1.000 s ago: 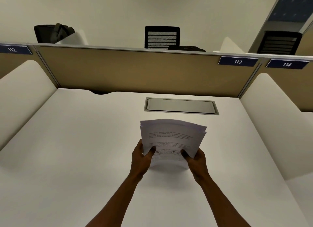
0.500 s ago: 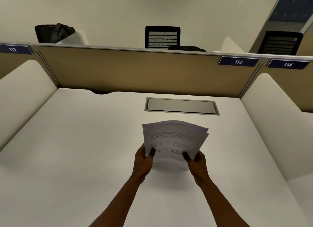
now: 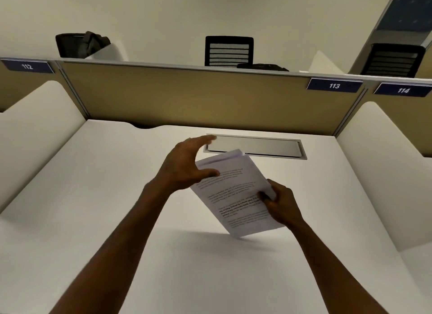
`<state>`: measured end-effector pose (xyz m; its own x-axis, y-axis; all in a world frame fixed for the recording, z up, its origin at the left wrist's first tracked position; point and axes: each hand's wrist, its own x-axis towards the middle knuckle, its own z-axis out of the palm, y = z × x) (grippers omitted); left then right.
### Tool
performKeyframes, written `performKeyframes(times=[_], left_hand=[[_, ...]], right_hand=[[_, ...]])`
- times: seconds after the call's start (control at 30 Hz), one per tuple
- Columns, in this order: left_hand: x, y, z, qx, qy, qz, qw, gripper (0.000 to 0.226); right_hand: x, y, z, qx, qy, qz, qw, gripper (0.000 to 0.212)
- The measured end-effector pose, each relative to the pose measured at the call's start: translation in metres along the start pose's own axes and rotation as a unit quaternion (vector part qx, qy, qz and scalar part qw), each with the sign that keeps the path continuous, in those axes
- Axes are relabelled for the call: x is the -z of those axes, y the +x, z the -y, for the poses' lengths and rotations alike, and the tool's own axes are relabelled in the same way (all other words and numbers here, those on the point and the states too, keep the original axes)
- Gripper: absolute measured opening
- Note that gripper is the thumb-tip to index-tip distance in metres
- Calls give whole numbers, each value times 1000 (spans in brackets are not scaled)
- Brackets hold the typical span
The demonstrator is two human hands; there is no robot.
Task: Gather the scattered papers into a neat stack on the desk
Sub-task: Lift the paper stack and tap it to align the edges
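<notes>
A stack of white printed papers (image 3: pixel 236 192) hangs tilted above the white desk (image 3: pixel 93 196), its lower corner pointing down toward the desk's middle. My right hand (image 3: pixel 279 202) pinches the stack at its right edge, thumb on the printed face. My left hand (image 3: pixel 187 164) is at the stack's upper left corner with fingers spread and extended; its thumb lies across the top sheet while the fingers reach past the far edge. The sheets look roughly aligned, with a few edges fanned at the top.
A grey metal cable hatch (image 3: pixel 254 146) is set in the desk just beyond the papers. A tan partition (image 3: pixel 187 98) closes the back, white side dividers (image 3: pixel 378 168) flank both sides. Chairs and a bag stand behind the partition.
The stack has turned from level to a diagonal tilt and risen. My left hand left the near edge and moved up to the top left corner; my right hand kept its hold.
</notes>
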<state>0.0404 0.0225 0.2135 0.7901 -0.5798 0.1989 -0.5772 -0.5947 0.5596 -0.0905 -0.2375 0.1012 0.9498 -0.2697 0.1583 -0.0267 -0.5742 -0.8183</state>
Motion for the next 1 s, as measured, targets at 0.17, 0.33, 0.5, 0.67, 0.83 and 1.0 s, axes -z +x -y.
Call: performKeyframes(times=[0.17,0.33,0.5,0.67,0.83,1.0], left_hand=[[2,25,5,31,-8,149,988,49],[-22,15,23,47,-98,94,990,12],[-23,-13,54,97,-230,68,966,37],[-30,-43,84,151,-408,26,900,43],[-51,-58,96,188,-466,17,865,54],[-63,-64,108,204,-488,-9,848,49]], right_hand=[[8,13,17,42,-55,43,997,27],[24,17,33,34,-78,103,991,14],[79,15,24,-83,-6,231,969,39],[64,-17,-16,-119,296,234,918,55],[7,-25,-13,-172,388,101,900,47],[-6,-18,-10,-167,354,41,919,32]])
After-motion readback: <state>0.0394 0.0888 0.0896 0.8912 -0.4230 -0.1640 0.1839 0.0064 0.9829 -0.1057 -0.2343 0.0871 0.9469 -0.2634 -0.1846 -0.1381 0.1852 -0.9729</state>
